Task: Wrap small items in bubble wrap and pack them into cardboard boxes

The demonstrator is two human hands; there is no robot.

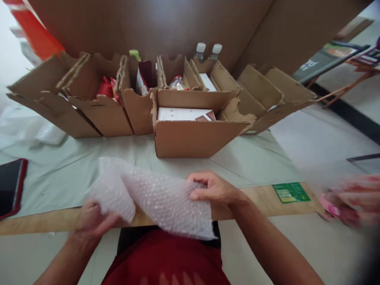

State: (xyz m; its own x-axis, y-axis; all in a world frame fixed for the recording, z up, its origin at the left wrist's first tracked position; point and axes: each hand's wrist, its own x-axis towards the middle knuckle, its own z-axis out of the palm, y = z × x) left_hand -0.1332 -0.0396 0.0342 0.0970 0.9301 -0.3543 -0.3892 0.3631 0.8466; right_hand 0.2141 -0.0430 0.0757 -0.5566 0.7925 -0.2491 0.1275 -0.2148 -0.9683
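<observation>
Bubble wrap sheet (160, 198), just before the open carton (192, 138), long axis left-to-right: our left hand (92, 221) pinches its folded end, our right hand (212, 188) grips its far edge; both equally near

Both forearms bare, no sleeves reaching the wrists. Left hand (92, 221) and right hand (213, 189): no rings, watch or gloves visible. Below the hands, a red garment with a black band along its top edge.
</observation>
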